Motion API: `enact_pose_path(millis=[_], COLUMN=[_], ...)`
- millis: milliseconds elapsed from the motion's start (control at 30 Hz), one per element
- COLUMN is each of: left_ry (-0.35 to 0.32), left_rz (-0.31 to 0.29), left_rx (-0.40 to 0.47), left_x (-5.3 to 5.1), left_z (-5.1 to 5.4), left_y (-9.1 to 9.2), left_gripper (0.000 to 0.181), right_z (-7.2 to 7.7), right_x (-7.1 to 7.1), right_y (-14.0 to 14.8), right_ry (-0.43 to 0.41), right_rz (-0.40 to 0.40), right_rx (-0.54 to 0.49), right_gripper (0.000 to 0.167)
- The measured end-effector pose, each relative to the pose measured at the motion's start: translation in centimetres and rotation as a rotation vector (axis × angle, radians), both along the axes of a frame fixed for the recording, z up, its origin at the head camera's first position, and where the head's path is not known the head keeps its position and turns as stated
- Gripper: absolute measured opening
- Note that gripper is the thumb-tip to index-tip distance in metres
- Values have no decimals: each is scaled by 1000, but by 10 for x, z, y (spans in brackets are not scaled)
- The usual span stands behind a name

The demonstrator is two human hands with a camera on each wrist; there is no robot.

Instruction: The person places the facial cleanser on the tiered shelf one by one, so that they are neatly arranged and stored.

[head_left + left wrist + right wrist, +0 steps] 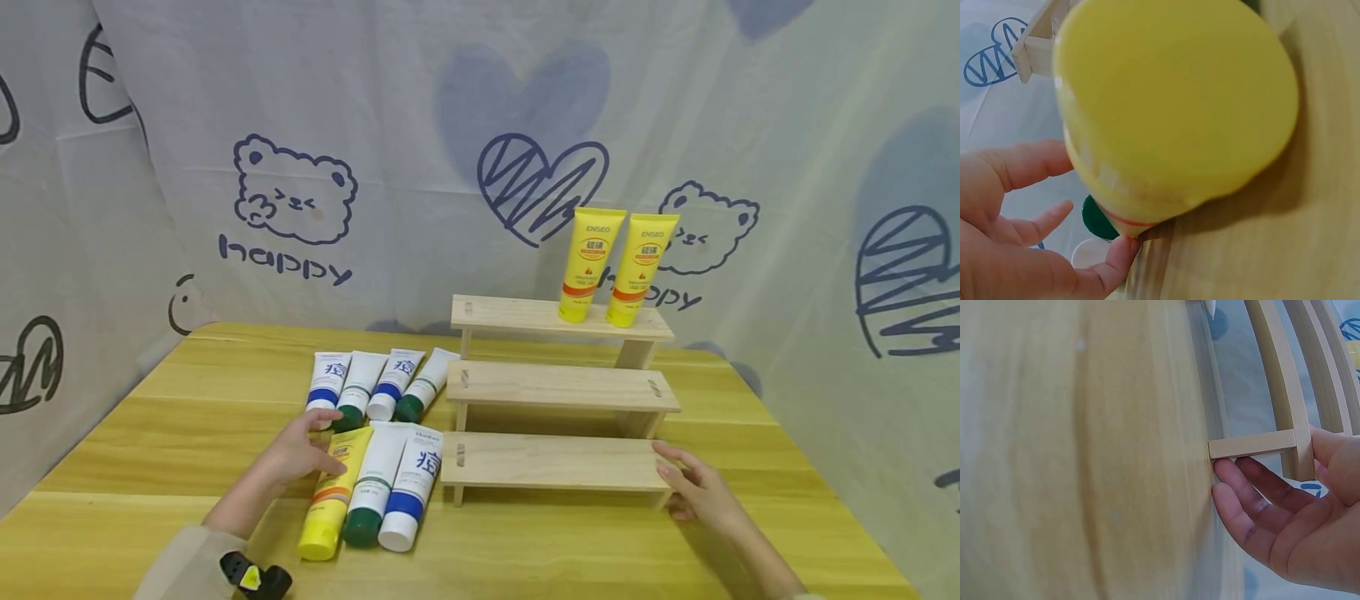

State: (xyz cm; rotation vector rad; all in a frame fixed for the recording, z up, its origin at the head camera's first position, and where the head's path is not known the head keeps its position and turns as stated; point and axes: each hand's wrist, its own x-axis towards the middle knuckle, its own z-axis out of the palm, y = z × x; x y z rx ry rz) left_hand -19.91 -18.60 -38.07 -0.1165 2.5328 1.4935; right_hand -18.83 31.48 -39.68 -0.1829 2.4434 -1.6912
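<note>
My left hand (296, 454) is over a yellow tube (337, 492) lying on the table, its fingers spread and not closed round it. In the left wrist view the yellow cap (1179, 100) fills the middle, with my fingers (1029, 164) at the tube's side and narrow end. My right hand (701, 492) holds the right end of a three-tier wooden stand's lowest step (555, 462). In the right wrist view, its fingers (1241, 500) rest against the stand's leg (1254, 444), with the thumb on the step.
Two yellow tubes (592, 267) stand caps down on the stand's top step (510, 312). Right of the lying yellow tube are a green-capped white tube (375, 483) and a blue-banded one (411, 487). Several smaller white tubes (360, 383) lie behind. A printed cloth (405, 208) hangs behind the table.
</note>
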Motion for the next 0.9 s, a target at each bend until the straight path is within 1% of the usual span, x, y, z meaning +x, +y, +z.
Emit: enact_pose_path(millis=[100, 233, 467, 667, 900], left_ry=[-23, -40, -41, -33, -10], left_rz=[9, 21, 26, 20, 13], left_rx=[27, 49, 77, 71, 23], left_x=[0, -1, -1, 0, 2], left_z=[-1, -3, -5, -5, -12], left_y=[0, 0, 3, 3, 1], left_gripper=[73, 74, 60, 55, 51], right_z=[0, 1, 1, 0, 0], right_x=[0, 1, 1, 0, 0], right_y=[0, -1, -2, -2, -2], right_ry=[6, -4, -16, -9, -13], right_rz=[11, -6, -33, -35, -39], right_rx=[-9, -5, 3, 3, 15], right_gripper=[44, 46, 49, 49, 51])
